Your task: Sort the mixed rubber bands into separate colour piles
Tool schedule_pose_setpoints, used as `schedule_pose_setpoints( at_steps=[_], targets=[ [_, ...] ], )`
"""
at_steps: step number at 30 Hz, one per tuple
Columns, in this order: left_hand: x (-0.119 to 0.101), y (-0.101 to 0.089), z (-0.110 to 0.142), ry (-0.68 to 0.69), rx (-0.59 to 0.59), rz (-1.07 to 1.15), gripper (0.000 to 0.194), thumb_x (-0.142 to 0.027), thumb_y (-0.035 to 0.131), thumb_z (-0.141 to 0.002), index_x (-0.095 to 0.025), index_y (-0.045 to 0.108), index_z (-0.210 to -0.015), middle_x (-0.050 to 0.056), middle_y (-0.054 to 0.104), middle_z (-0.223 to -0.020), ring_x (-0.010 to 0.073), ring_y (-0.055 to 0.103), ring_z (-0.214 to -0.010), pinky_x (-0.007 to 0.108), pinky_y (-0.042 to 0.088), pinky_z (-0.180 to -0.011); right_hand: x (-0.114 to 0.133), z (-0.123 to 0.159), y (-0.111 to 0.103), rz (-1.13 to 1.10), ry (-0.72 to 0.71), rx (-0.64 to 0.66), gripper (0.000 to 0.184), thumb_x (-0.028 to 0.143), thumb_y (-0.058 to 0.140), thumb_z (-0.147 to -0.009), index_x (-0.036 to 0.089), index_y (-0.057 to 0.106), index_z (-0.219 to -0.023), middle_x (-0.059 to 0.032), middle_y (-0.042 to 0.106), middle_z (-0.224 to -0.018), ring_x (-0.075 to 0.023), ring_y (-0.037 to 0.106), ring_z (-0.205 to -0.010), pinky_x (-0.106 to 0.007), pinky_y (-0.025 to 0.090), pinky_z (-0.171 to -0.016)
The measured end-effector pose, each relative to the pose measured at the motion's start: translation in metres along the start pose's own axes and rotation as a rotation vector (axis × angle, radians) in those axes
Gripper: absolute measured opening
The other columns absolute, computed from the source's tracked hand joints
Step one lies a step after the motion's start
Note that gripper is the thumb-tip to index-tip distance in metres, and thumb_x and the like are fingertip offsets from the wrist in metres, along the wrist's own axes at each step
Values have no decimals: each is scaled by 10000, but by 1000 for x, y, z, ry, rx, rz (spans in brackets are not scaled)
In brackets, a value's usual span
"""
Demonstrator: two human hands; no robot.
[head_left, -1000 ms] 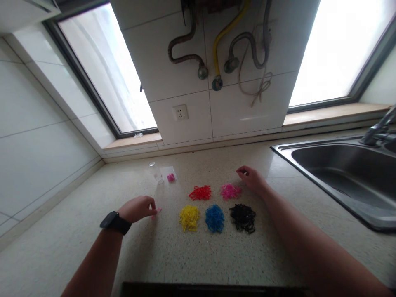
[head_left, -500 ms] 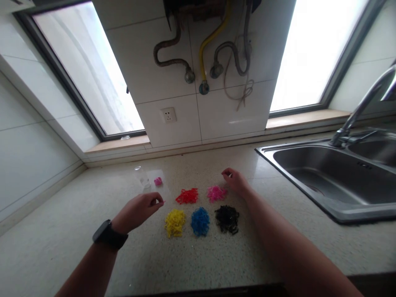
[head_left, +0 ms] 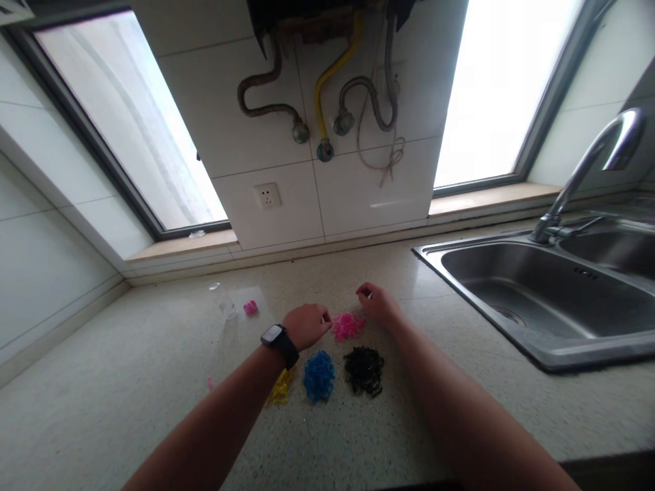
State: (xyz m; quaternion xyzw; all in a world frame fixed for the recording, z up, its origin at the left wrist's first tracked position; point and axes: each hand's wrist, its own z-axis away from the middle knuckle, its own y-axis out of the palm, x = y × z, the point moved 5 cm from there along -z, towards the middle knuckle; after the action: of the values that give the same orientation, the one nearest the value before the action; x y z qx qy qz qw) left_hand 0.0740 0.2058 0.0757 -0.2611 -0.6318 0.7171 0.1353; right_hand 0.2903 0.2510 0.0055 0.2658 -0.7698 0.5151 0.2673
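My left hand [head_left: 307,324] reaches across to the left edge of a pile of small pink rubber-band-like loops [head_left: 348,327]. Its fingertips are drawn together; anything between them is too small to make out. My right hand [head_left: 377,301] is just behind and right of the pink pile, fingers curled in a pinch whose contents do not show. Nearer me lie a blue pile [head_left: 319,376] and a black pile [head_left: 364,370] of similar pieces. A yellow pile [head_left: 280,389] is partly covered by my left forearm, and the red pile is hidden behind my left hand.
A clear plastic container [head_left: 223,303] lies at the back left beside a pink lump [head_left: 250,307]. Small pink bits [head_left: 209,383] rest on the counter [head_left: 127,382] left of my forearm. A steel sink [head_left: 512,300] with a tap [head_left: 578,177] borders the right.
My left hand has moved right, from beside the yellow pile to the edge of the pink pile, covering the red one. My right hand has hardly moved. The view has shifted slightly.
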Motion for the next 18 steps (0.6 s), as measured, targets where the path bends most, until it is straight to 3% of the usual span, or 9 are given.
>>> schedule_pose_setpoints(
  at_steps=[5, 10, 15, 18],
  targets=[
    [-4, 11, -9, 7, 13, -22, 293, -420, 572, -928, -185, 723, -1017, 89, 721, -990, 222, 662, -943, 370, 495, -844, 2, 1, 0, 0, 15, 11, 170, 244, 574, -829, 236, 721, -913, -46, 732, -838, -185, 637, -766, -278, 416, -673],
    [-2, 3, 8, 2, -27, -26, 294, -396, 511, -947, -213, 732, -1006, 96, 730, -982, 241, 666, -955, 328, 476, -804, 0, 0, 1, 14, 31, 8, 171, 250, 576, -827, 245, 726, -910, -47, 740, -852, -193, 647, -780, -279, 421, -666],
    [-21, -3, 61, 86, -5, 35, 283, -412, 479, -970, -239, 702, -989, 35, 728, -892, 181, 666, -806, 276, 457, -714, -1, 0, 1, 0, 19, 5, 181, 253, 569, -831, 244, 726, -920, -45, 743, -856, -196, 654, -791, -282, 426, -681],
    [-38, 28, 104, 203, 24, 134, 287, -402, 463, -989, -232, 691, -951, 18, 720, -842, 149, 658, -753, 245, 432, -665, -2, 0, 1, -1, 10, 10, 182, 253, 569, -830, 240, 727, -919, -48, 740, -852, -193, 655, -789, -279, 434, -690]
  ],
)
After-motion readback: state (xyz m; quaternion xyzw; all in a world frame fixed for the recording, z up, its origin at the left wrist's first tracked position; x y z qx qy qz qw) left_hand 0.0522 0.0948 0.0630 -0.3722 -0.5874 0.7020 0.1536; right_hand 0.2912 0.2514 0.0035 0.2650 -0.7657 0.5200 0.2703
